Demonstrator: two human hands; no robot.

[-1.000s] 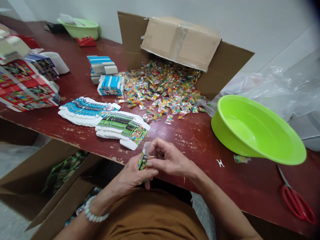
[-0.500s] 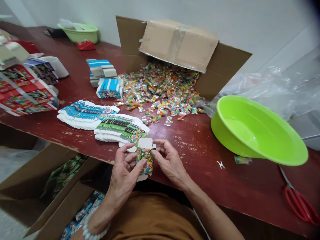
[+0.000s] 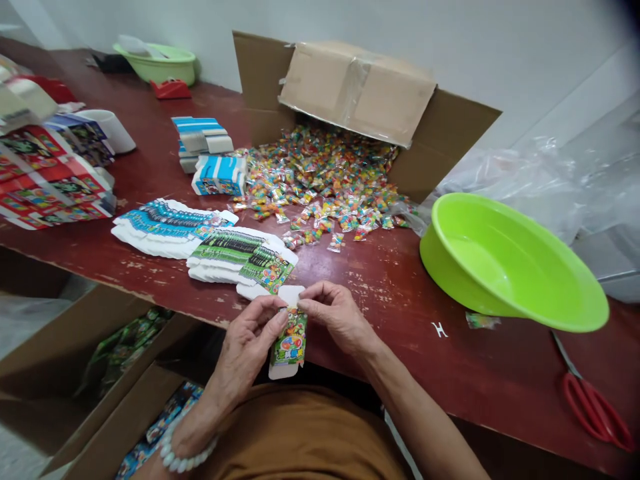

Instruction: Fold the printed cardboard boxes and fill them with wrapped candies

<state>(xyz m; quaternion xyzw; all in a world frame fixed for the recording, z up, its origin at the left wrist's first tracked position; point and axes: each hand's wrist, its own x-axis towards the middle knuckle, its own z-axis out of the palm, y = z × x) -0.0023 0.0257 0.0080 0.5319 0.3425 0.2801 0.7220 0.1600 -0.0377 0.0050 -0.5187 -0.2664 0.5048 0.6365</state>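
Observation:
A small green printed carton (image 3: 290,340) stands upright at the table's near edge, white flaps open at top and bottom. My left hand (image 3: 247,347) pinches its left upper corner and my right hand (image 3: 335,317) pinches the right upper corner by the top flap. Just behind lie fanned stacks of flat green cartons (image 3: 243,257) and flat blue cartons (image 3: 165,223). Further back, a heap of small colourful candy packets (image 3: 325,180) spills from a tipped cardboard box (image 3: 360,87).
A bright green basin (image 3: 510,267) sits right, red scissors (image 3: 595,407) at the far right edge. Folded blue boxes (image 3: 210,153), red printed packs (image 3: 50,180), a white cup (image 3: 113,130), a pale green bowl (image 3: 157,63) stand left. Open cardboard boxes (image 3: 90,373) sit below the table.
The carton came out of my closed hands and now hangs upright and lengthened between my fingertips. Both hands shifted to pinch its top corners.

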